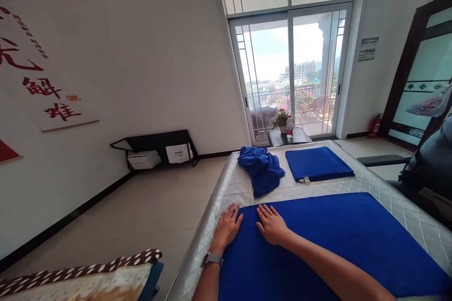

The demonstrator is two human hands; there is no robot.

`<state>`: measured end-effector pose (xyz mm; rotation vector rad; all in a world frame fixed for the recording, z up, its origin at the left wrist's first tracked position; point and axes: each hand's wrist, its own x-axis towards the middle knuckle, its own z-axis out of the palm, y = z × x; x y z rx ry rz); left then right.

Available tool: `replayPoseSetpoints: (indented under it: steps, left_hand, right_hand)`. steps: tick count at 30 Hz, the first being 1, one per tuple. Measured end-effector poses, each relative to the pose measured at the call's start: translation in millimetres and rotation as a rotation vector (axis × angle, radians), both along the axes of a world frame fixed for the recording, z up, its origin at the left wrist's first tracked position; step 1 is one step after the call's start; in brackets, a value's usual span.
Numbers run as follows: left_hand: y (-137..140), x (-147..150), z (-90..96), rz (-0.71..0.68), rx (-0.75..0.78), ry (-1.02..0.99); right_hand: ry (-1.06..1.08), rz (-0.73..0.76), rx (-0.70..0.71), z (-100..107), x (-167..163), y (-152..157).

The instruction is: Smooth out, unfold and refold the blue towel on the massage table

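A blue cloth [318, 244] lies spread flat over the near part of a quilted mattress [233, 188]. On its far left corner rests my left hand [228, 226], palm down with the fingers stretched out. My right hand [271, 225] lies flat on the same cloth, a little to the right, near the far edge. Neither hand grips anything. Beyond my hands sits a crumpled blue cloth [263, 169]. To the right of that, a folded blue cloth [318, 162] with a white tag lies flat.
A small table [300, 137] with a potted plant [281, 120] and a bottle [289, 127] stands past the mattress's far end. Left of the mattress are a patterned quilted item [88, 277] and a low black rack [158, 143] by the wall. A black chair [427, 169] stands at right.
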<state>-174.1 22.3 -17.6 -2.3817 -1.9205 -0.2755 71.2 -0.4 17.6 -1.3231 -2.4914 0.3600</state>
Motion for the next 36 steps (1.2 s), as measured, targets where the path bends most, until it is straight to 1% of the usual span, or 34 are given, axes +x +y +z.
replayPoseSetpoints:
  steps: [4,6,8,11,15,17,18,21,26,29,32,36]
  left_hand:
    - [0,0,-0.4,0.014,0.0,0.01]
    - [1,0,-1.4,-0.007,0.021,0.022]
    - [1,-1,-2.5,-0.021,0.032,0.033]
    - [2,-1,-3.0,-0.005,0.018,0.055]
    - [1,1,-0.7,-0.021,0.003,0.092]
    - [0,1,0.7,-0.016,0.0,0.087]
    - [0,1,1.2,-0.011,-0.004,0.081]
    - [1,0,0.7,-0.022,-0.012,0.061]
    - [4,-6,-3.4,-0.022,-0.014,0.012]
    - [4,-7,-0.1,-0.015,-0.014,-0.014]
    - [0,-5,13.8,0.053,-0.023,-0.07]
    - [-9,-10,44.4,0.123,0.021,-0.169]
  right_hand:
    - [-0.045,-0.016,-0.003,2,72,-2]
    - [-0.069,-0.065,0.0,2,116,-3]
    - [-0.093,-0.131,0.002,1,163,-4]
    - [-0.126,-0.244,0.008,-4,241,-4]
    - [-0.154,-0.445,0.009,-16,345,-4]
    - [-0.159,-0.528,0.023,-23,383,-5]
    - [-0.161,-0.561,0.032,-27,396,-5]
    - [-0.163,-0.616,0.056,-39,416,-3]
    - [-0.157,-0.659,0.061,-49,418,2]
    - [-0.165,-0.677,0.071,-51,418,5]
    - [-0.173,-0.666,0.067,-53,422,7]
    - [-0.178,-0.648,0.08,-59,437,12]
